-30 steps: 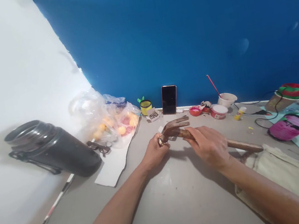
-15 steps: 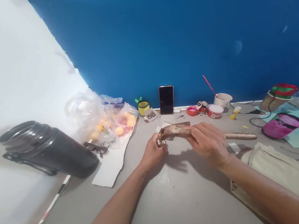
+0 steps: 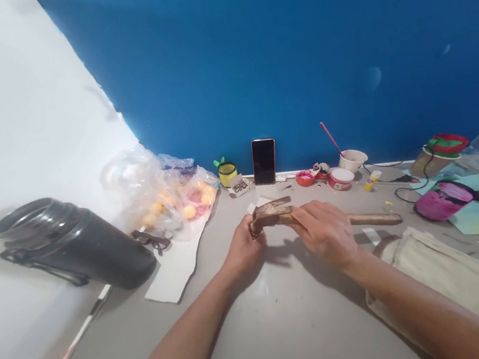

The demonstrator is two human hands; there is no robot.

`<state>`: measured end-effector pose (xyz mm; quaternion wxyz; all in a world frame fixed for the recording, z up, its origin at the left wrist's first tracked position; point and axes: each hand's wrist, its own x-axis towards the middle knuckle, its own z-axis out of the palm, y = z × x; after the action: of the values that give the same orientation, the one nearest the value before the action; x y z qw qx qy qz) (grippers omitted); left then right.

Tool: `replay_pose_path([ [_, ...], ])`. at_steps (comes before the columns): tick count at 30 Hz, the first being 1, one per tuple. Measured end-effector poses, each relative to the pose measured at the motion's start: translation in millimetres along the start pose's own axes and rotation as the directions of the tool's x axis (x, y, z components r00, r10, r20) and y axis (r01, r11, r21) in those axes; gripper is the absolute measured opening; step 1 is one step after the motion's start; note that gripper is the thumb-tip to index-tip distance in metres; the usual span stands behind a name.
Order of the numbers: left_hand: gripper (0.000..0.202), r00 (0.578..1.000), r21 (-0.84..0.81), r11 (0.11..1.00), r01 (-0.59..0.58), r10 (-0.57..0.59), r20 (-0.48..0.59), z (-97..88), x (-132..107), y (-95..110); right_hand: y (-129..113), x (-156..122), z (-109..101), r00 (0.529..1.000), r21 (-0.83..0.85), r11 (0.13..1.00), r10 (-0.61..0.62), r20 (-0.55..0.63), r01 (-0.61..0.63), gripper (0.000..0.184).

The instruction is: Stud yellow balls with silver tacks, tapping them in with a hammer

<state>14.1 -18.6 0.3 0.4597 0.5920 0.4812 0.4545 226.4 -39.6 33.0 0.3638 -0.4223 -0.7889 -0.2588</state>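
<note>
My right hand point(image 3: 326, 232) is wrapped round the wooden handle of a hammer point(image 3: 273, 210). The handle sticks out to the right past my fingers, and the worn brown head points left. At the head's left end, my left hand point(image 3: 247, 244) is closed, its fingers touching or just beside the head. A small brownish, shiny piece shows at those fingertips, too small to name. Both hands are raised a little above the grey table point(image 3: 284, 329), where their shadows fall.
A dark flask point(image 3: 81, 239) stands left, near glasses point(image 3: 153, 240) and plastic bags point(image 3: 170, 196). Along the blue wall are a small box point(image 3: 239, 186), a phone point(image 3: 264, 161), a red-labelled tub point(image 3: 341, 179) and a paper cup point(image 3: 352, 159). A beige cloth point(image 3: 448, 280) lies right.
The whole view has shifted slightly, so most things sit a little further left. The hammer's head has turned slightly at my left fingers; both hands keep their hold.
</note>
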Motion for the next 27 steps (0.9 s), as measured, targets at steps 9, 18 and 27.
replay_pose_path([
  [9, 0.026, 0.979, -0.270, 0.943, 0.193, -0.166, 0.119, -0.9, 1, 5, 15, 0, -2, 0.993, 0.065, 0.992, 0.109, -0.055, -0.105, 0.018],
  [18, 0.033, 0.974, -0.296, 0.932, 0.209, -0.172, 0.147, 2.9, -1, 0, 6, -3, 5, 0.993, -0.037, 0.996, 0.089, 0.076, -0.087, 0.017],
  [27, 0.050, 0.950, -0.433, 0.845, 0.313, -0.274, 0.151, 4.2, 1, 5, 64, -27, 27, 0.894, -0.217, 0.920, 0.374, 0.248, -0.325, 0.030],
])
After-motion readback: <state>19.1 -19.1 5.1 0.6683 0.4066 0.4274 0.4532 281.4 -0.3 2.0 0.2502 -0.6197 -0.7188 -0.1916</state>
